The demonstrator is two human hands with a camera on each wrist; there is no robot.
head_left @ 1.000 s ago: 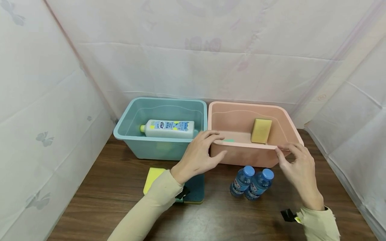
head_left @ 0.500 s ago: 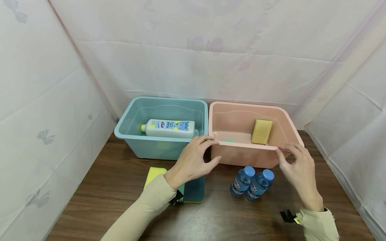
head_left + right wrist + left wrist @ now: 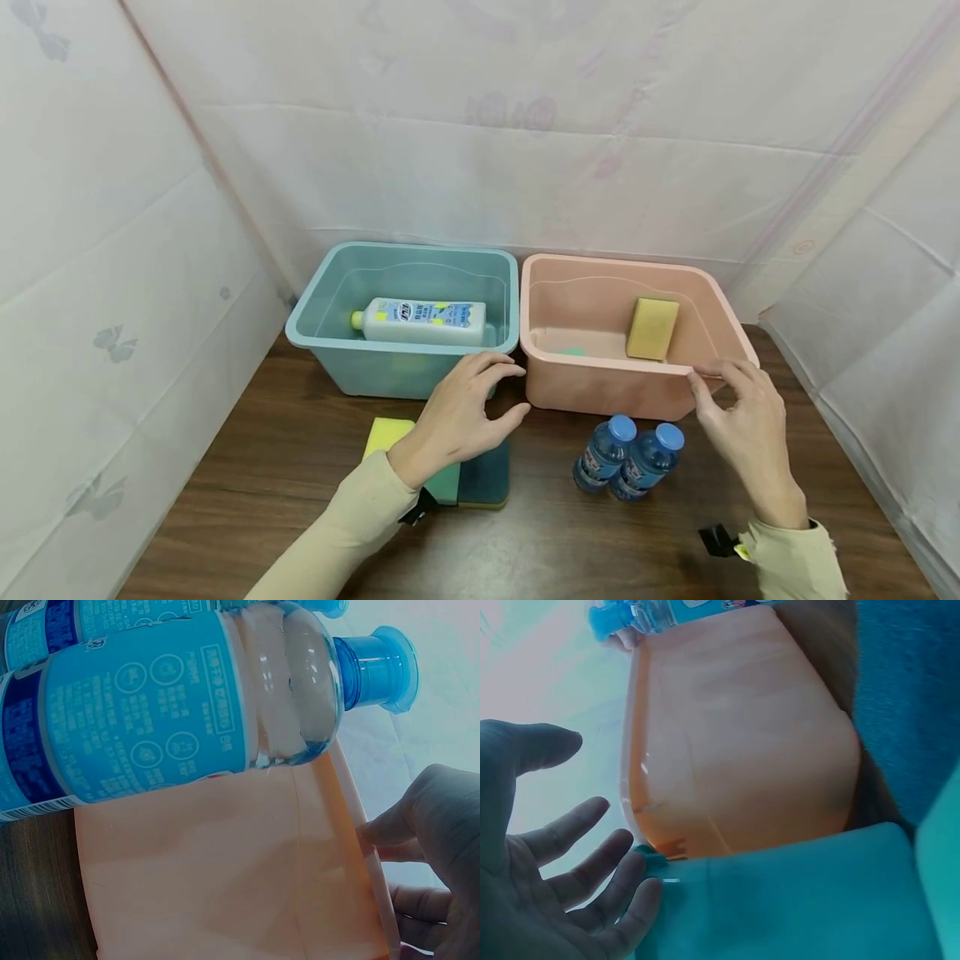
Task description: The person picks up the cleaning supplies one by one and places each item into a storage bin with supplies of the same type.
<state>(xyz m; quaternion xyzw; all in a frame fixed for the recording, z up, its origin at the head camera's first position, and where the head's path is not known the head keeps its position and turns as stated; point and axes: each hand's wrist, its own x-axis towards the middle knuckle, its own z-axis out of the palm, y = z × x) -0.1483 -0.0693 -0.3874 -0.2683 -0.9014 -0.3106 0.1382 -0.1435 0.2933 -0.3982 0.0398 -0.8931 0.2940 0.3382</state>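
Observation:
My right hand (image 3: 746, 425) pinches the front right rim of the pink bin (image 3: 600, 387), thumb outside and fingers over the edge. In the right wrist view the thumb (image 3: 390, 821) presses that rim. My left hand (image 3: 465, 417) is held with fingers spread and loosely bent, holding nothing, in front of the teal bin (image 3: 375, 371). Its fingertips overlap the teal bin's front right corner in the head view. Inside the pink bin a yellow sponge (image 3: 652, 329) leans on the wall, and a bit of a green thing (image 3: 573, 352) shows. A white bottle (image 3: 423, 322) lies in the teal bin.
Two blue-capped bottles (image 3: 600, 454) stand side by side before the pink bin. Under the left forearm lie a yellow sponge (image 3: 386, 433), a green piece (image 3: 444, 483) and a dark blue-green pad (image 3: 483, 475) on the wooden table (image 3: 562, 550). White cloth walls (image 3: 450, 175) enclose the table.
My left hand has left the pink bin's front left corner and moved left and toward me. My right hand stays on the pink rim. The bins and bottles look unmoved.

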